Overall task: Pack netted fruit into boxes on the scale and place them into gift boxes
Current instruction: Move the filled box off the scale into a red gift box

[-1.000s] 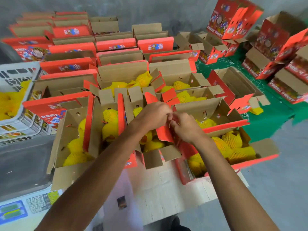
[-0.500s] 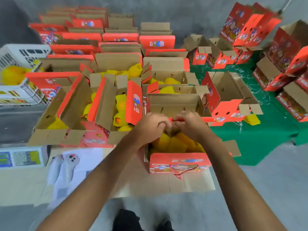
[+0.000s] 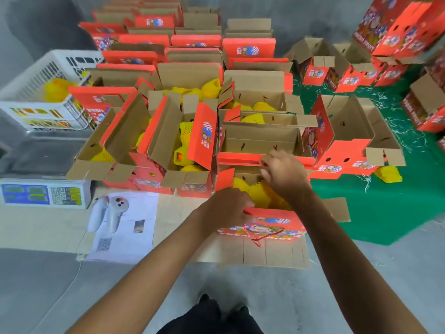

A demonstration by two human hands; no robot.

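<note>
The person bends over a red gift box (image 3: 261, 224) lying on a flattened cardboard sheet (image 3: 269, 253) at its near edge, already filled with yellow netted fruit (image 3: 258, 194). The left hand (image 3: 228, 208) curls its fingers over the box's near-left rim, gripping it, while the right hand (image 3: 283, 174) reaches across to the far red flap (image 3: 240, 158); its fingers are bent, but whether they have hold of that flap I cannot tell. This looks like the closing step: next, the far flap must fold down over the fruit. A red cord (image 3: 258, 237) dangles down the front. Other open boxes (image 3: 183, 141) crowd just behind, leaving little room to swing the lid. A scale (image 3: 45, 194) sits at the left, a white basket (image 3: 43, 92) beyond it, and a white controller (image 3: 108, 213) lies on paper nearby.
</note>
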